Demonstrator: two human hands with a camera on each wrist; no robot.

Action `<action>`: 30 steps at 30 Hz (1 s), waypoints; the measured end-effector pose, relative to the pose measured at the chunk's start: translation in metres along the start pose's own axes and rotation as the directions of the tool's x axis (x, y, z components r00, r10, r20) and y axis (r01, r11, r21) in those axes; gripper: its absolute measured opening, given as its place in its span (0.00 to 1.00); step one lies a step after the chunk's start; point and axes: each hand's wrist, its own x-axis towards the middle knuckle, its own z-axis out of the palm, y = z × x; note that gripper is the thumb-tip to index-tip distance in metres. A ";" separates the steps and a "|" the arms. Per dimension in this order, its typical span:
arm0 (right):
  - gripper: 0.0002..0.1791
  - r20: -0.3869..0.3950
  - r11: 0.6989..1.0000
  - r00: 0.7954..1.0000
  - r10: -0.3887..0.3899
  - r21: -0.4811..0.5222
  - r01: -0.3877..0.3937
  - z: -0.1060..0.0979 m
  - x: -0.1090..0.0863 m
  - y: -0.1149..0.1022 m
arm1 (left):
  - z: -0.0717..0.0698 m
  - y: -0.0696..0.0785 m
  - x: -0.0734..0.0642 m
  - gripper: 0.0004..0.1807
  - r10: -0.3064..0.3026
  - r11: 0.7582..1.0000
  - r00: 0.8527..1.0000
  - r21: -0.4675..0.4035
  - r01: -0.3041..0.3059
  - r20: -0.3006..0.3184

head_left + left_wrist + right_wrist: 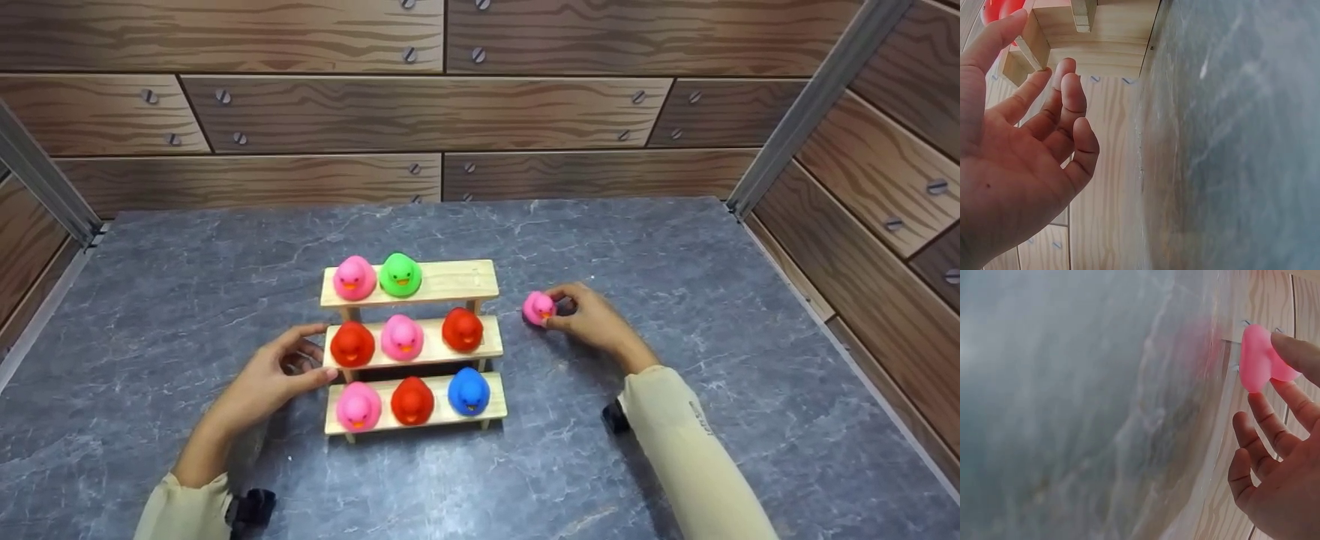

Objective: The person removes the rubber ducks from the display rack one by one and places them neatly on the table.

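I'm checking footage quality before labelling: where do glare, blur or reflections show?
Head view: glare on the tabletop at bottom centre; left wrist view: the tabletop soft, the left hand clearer; right wrist view: tabletop blurred, with a smeared pink reflection beside the pink duck in the right hand.

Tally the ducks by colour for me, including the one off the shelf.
Pink ducks: 4, counting the held pink duck in the right grip
Red ducks: 3
Green duck: 1
Blue duck: 1
Total: 9
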 end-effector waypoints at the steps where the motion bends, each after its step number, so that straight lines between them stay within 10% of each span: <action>1: 0.23 0.000 1.000 1.000 0.001 0.004 -0.001 0.000 0.000 0.000 | 0.000 0.000 0.000 0.35 0.000 1.000 1.000 -0.002 0.000 0.001; 30: 0.33 0.043 1.000 0.999 -0.004 -0.013 0.004 -0.010 -0.001 -0.010 | 0.002 -0.002 -0.001 0.34 -0.001 0.999 1.000 -0.049 0.001 -0.012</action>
